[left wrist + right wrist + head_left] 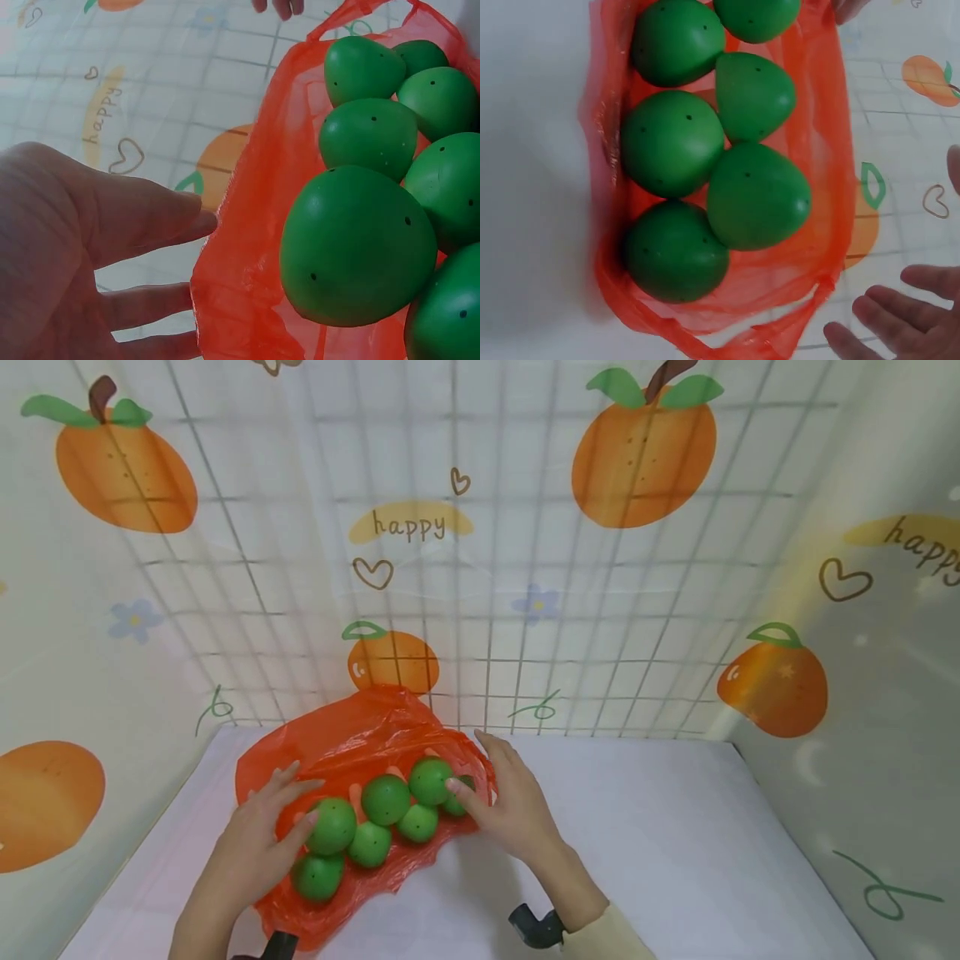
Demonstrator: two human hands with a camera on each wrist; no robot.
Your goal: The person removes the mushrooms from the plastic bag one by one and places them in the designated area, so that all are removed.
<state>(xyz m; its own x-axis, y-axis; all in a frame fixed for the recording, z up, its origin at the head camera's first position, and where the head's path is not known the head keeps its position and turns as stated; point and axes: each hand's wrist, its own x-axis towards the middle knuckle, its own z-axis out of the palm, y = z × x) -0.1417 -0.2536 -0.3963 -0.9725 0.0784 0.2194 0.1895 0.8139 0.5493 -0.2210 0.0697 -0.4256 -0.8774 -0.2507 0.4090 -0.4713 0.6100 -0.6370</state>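
Red plastic bag (337,743) meets the left hand's (258,839) fingertips along its edge; those fingers are extended and apart, clamped on nothing. Right hand (513,806) likewise spread, at the bag's right end. Bag sits lower centre-left of the head frame: thin, glossy, translucent, crinkled, mouth open, lower edge ragged. Inside: seven green balls (386,799), smooth, some slightly pointed, small dark dots, bunched and touching. White table (637,827) below; orange-printed sheet (262,485) fills the upper frame.
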